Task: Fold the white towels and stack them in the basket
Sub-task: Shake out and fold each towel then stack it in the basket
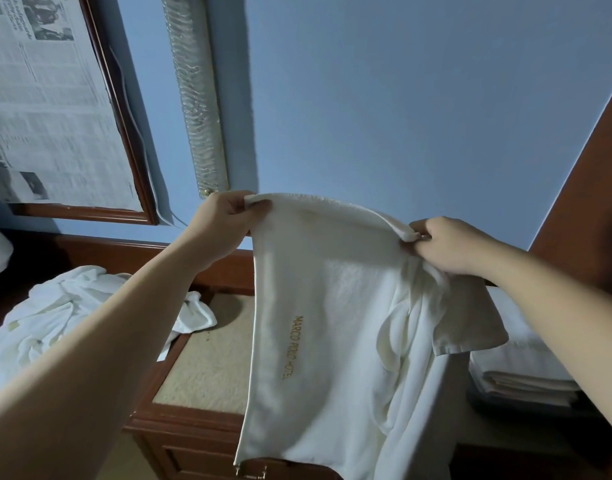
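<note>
Two hands, left hand (225, 216) and right hand (446, 245), pinch a hanging white towel (318, 306) lettered "MARCO POLO HOTEL" in gold.

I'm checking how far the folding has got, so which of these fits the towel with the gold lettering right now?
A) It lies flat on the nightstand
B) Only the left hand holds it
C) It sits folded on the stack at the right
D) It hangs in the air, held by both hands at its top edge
D: the lettered towel hangs free, its top edge pinched by the left hand and the right hand.
</note>
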`<state>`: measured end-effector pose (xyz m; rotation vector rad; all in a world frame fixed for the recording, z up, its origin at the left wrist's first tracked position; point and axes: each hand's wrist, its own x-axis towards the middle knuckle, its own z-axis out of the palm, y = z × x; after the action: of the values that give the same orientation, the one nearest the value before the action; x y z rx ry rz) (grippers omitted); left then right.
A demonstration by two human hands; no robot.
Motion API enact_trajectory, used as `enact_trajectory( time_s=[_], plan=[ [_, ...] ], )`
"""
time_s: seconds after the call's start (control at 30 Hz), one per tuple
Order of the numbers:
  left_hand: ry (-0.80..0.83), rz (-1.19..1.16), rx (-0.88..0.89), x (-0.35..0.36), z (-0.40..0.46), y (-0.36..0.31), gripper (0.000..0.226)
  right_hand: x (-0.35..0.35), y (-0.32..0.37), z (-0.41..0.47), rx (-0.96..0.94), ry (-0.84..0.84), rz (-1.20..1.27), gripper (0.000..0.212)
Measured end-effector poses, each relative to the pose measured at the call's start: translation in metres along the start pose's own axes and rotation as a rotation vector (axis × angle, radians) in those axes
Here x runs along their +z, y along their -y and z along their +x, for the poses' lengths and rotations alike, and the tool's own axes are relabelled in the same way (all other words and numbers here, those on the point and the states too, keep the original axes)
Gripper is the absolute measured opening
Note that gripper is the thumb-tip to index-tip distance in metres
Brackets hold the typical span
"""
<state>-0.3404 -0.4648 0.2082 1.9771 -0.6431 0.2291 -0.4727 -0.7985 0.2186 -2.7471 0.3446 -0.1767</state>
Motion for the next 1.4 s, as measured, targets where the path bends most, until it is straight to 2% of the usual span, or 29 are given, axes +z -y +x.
enact_trajectory(
  time_s=[0.1, 0.23, 0.37, 0.5, 0.6, 0.67, 0.73, 0.8, 0.83, 0.87, 0.93, 1.07, 1.13, 1.23, 1.3, 1.4],
  plan=[
    [0.014, -0.009, -0.001, 0.002, 0.005, 0.007, 0.026, 0.001, -0.001, 0.007, 0.023, 0.002, 0.047, 0.019],
    [0.055, 0.026, -0.066, 0.008, 0.009, 0.019, 0.028, 0.005, -0.003, 0.013, 0.019, 0.017, 0.110, 0.035],
    [0.131, -0.006, -0.097, 0.019, 0.011, 0.030, 0.022, 0.011, 0.000, 0.015, -0.077, 0.023, 0.162, 0.017],
    [0.137, -0.077, -0.138, 0.029, 0.018, 0.031, 0.014, 0.011, -0.003, 0.021, -0.097, 0.020, 0.174, 0.016],
    [0.149, -0.127, -0.147, 0.029, 0.020, 0.024, 0.020, 0.010, -0.012, 0.027, -0.078, -0.008, 0.192, 0.019],
    [0.311, -0.198, -0.122, 0.027, 0.016, 0.011, 0.021, 0.011, -0.016, 0.029, -0.078, -0.037, 0.210, 0.015],
    [0.618, -0.259, -0.138, 0.026, 0.011, -0.004, 0.016, 0.013, -0.016, 0.029, -0.119, -0.025, 0.245, 0.020],
    [0.938, -0.250, -0.163, 0.028, 0.009, -0.016, 0.029, 0.016, -0.012, 0.028, -0.160, -0.009, 0.288, 0.031],
    [1.048, -0.222, -0.158, 0.031, 0.009, -0.019, 0.037, 0.016, -0.008, 0.026, -0.163, 0.002, 0.327, 0.036],
    [1.088, -0.189, -0.150, 0.035, 0.010, -0.022, 0.043, 0.015, -0.004, 0.025, -0.169, 0.014, 0.341, 0.043],
    [0.969, -0.120, -0.117, 0.045, 0.014, -0.025, 0.045, 0.013, 0.004, 0.023, -0.211, 0.033, 0.314, 0.058],
    [0.396, 0.173, 0.183, 0.065, 0.026, -0.003, 0.012, 0.001, 0.011, 0.017, -0.219, 0.091, 0.328, 0.070],
    [0.226, 0.283, 0.412, 0.073, 0.027, 0.006, 0.027, -0.006, 0.014, 0.014, -0.227, 0.083, 0.365, 0.070],
    [0.077, 0.421, 0.821, 0.087, 0.028, 0.004, 0.057, -0.015, 0.012, 0.010, -0.206, 0.111, 0.501, 0.066],
    [0.044, 0.461, 1.019, 0.093, 0.028, -0.011, 0.057, -0.016, 0.012, 0.009, -0.206, 0.161, 0.613, 0.051],
    [0.035, 0.498, 1.261, 0.103, 0.026, -0.035, 0.055, -0.014, 0.013, 0.010, -0.232, 0.186, 0.626, 0.030]
  ],
)
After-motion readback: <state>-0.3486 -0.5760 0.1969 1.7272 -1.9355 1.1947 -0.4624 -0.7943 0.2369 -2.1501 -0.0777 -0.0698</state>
